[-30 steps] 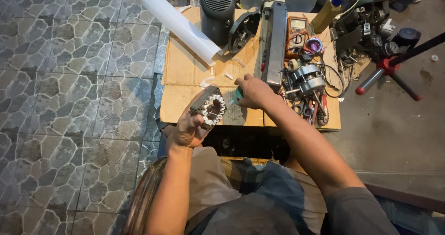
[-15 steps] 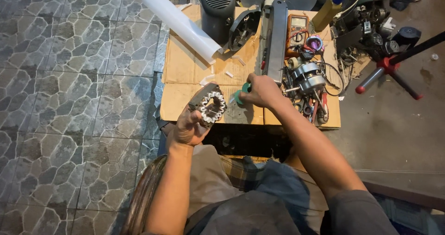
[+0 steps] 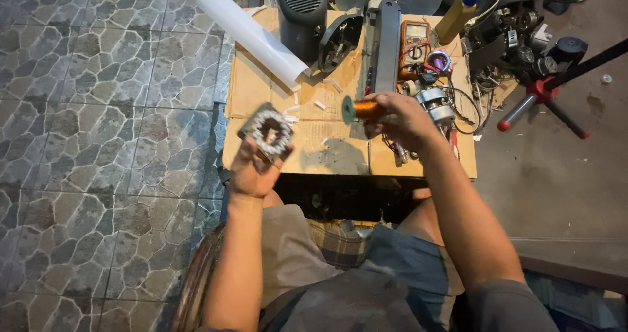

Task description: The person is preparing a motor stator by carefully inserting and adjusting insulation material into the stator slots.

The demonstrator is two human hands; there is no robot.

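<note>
Seated worker seen from above, lap and both forearms nearest the camera. Left hand is raised over the near left corner of the cardboard, fingers curled up around the lower edge of a stator, a squarish metal core with pale windings around a central opening; the stator is tilted with its opening facing up toward the camera. Right hand is closed around a spool of copper-coloured wire with a green end flange, held level with the flange pointing left toward the stator; the two items are near each other but apart. Both hands hover above the near edge of the cardboard, which lies on a tiled floor and bears small white scraps near its middle. Just beyond the right hand, along the right edge, lie a small motor and tangled wires. Farther back, a white roll lies diagonally across the far left corner, a dark fan housing stands at the far edge, a long grey tool runs front to back, and a meter lies beside it. Off the right edge, a red-jointed tripod stands on bare concrete.
</note>
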